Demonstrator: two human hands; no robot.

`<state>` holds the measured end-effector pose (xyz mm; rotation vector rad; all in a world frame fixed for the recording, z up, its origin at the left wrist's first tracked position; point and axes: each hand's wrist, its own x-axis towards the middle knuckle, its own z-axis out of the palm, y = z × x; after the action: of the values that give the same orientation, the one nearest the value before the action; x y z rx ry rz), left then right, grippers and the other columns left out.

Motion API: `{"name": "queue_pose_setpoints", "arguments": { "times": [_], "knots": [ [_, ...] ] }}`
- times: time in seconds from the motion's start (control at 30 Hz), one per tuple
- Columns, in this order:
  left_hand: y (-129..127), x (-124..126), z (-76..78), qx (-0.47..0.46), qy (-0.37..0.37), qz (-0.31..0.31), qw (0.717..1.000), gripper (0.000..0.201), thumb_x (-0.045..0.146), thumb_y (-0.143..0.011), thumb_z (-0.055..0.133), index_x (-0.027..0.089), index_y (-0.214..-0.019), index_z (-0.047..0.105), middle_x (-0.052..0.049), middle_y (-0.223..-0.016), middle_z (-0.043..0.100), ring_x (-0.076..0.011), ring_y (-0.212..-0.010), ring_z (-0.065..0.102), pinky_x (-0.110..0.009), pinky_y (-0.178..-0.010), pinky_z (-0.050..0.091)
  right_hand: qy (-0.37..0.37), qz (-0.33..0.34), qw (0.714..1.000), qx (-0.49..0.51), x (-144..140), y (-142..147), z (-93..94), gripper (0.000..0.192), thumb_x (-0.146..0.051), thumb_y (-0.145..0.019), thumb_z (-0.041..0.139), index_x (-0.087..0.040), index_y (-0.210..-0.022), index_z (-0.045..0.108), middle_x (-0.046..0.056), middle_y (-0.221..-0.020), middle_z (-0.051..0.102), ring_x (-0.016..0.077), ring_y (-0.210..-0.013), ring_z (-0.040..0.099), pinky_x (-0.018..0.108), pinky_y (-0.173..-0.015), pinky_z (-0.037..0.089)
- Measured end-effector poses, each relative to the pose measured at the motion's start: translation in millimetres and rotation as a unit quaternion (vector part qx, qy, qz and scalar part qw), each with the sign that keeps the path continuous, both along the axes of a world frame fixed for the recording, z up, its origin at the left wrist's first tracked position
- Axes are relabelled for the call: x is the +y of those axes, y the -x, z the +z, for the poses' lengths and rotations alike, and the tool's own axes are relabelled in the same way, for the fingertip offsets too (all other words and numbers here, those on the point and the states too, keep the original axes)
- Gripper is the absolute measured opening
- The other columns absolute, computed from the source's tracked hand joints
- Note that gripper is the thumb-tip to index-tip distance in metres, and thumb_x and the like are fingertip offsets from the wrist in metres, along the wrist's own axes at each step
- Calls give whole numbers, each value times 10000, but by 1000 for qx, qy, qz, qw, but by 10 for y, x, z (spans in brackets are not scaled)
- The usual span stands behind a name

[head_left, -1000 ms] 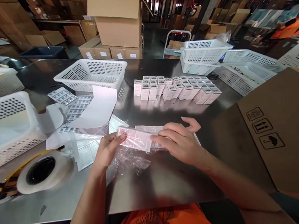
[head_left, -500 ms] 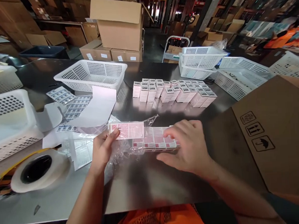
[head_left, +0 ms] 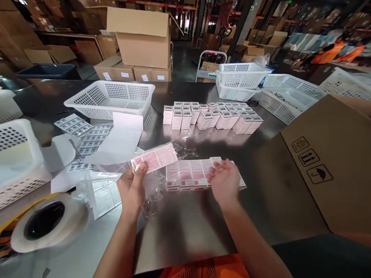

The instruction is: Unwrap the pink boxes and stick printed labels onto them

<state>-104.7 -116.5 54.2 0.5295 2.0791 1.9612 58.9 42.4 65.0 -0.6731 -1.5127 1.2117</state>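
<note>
Room: warehouse, many cardboard cartons on shelves and on floor behind; a person in orange far at right, blurred.
Surface: steel table (head_left: 184, 226), shiny, w/ reflections.
Left hand (head_left: 132, 190): closed on one flat pink box (head_left: 154, 157), thumb on top of its near end, box lifted a bit above the table and tilted, approx. at left of the lying row.
Right hand (head_left: 225, 181): open, fingers spread loosely, holds nothing; it rests on or just over the right end of the row of pink boxes (head_left: 187, 174). Contact I cannot tell for sure.
Row: several same boxes lying flat side by side on the table, just in front of the person, between both hands.
Plastic wrap (head_left: 151, 194): clear, crumpled, under and around the left hand and the row; it looks opened already.
Done so far (my judgement): a big group of small white boxes (head_left: 210, 115) stands upright in rows further back, each w/ a label on top, so this part seems finished.
Left to do (my judgement): the pink boxes near the hands lie flat, not yet stood w/ the others; one is in hand, the rest wait.
Left side: label sheets (head_left: 86, 136), white paper, tape roll (head_left: 46, 221), white basket (head_left: 110, 99).
Right side: brown carton (head_left: 339, 164) w/ handling symbols, more baskets behind it.
</note>
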Motion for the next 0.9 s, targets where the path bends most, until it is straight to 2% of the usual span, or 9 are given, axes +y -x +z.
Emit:
{"name": "queue_pose_setpoints", "arguments": {
  "times": [0.07, 0.1, 0.23, 0.3, 0.37, 0.47, 0.6, 0.77, 0.9],
  "knots": [
    [37, -57, 14, 132, 69, 33, 988, 433, 541, -858, 600, 205, -609, 485, 10, -590, 470, -161, -598, 449, -288, -566, 288, -17, -49, 998, 34, -42, -88, 25, 262, -518, -898, 498, -263, -840, 486, -37, -730, 544, 135, -595, 531, 259, -543, 438],
    [42, -80, 23, 194, 97, 34, 976, 446, 523, -876, 582, 206, -590, 452, 8, -590, 452, -158, -595, 437, -289, -568, 270, -30, -38, 999, 16, -77, -129, 54, 215, -481, -877, 570, -272, -904, 523, -27, -797, 581, 142, -672, 569, 273, -611, 471],
    [-13, -92, 23, 387, 160, -4, 908, 427, 460, -927, 483, 200, -588, 469, -13, -596, 438, -160, -563, 423, -286, -544, 201, -74, 124, 973, -178, -210, -192, 185, 275, -389, -935, 580, -243, -1161, 636, 55, -1017, 684, 186, -840, 628, 334, -752, 504],
    [-46, -72, -7, 450, 175, -5, 876, 422, 432, -934, 458, 192, -590, 506, -28, -604, 462, -151, -518, 390, -287, -521, 167, -91, 145, 961, -217, -230, -184, 205, 324, -401, -967, 527, -225, -1213, 645, 58, -977, 683, 180, -793, 606, 329, -725, 489],
    [-66, -52, -40, 494, 181, -2, 850, 418, 388, -945, 448, 181, -592, 533, -41, -621, 499, -137, -484, 365, -292, -506, 148, -104, 137, 959, -226, -227, -184, 185, 305, -410, -980, 502, -221, -1118, 697, 39, -854, 651, 175, -745, 575, 319, -682, 460],
    [-82, -29, -66, 516, 173, -14, 839, 419, 320, -960, 450, 176, -576, 538, -42, -612, 525, -126, -475, 403, -291, -500, 171, -96, 84, 966, -223, -219, -215, 128, 273, -415, -960, 540, -219, -943, 729, 24, -761, 608, 170, -703, 542, 310, -631, 418],
    [-113, 3, -40, 521, 105, -53, 846, 423, 246, -956, 488, 185, -537, 504, -9, -541, 510, -116, -475, 466, -271, -501, 257, -72, 13, 975, -208, -219, -251, 76, 279, -446, -928, 571, -244, -1025, 737, 36, -853, 572, 180, -772, 547, 334, -716, 456],
    [-199, -19, 15, 537, -9, -103, 837, 351, 140, -879, 593, 188, -537, 525, 25, -473, 492, -99, -440, 447, -251, -459, 304, 12, 29, 985, -172, -249, -272, -12, 398, -598, -754, 722, -255, -954, 742, 88, -1120, 532, 282, -1133, 532, 463, -1027, 410],
    [-287, -73, -11, 489, -56, -205, 846, 213, 86, -832, 620, 197, -653, 651, 14, -551, 586, -116, -504, 543, -251, -492, 397, 94, 62, 993, -47, -297, -428, -71, 391, -559, -606, 846, -254, -819, 725, 76, -1328, 506, 308, -1269, 489, 452, -1077, 392]
  ]
}}
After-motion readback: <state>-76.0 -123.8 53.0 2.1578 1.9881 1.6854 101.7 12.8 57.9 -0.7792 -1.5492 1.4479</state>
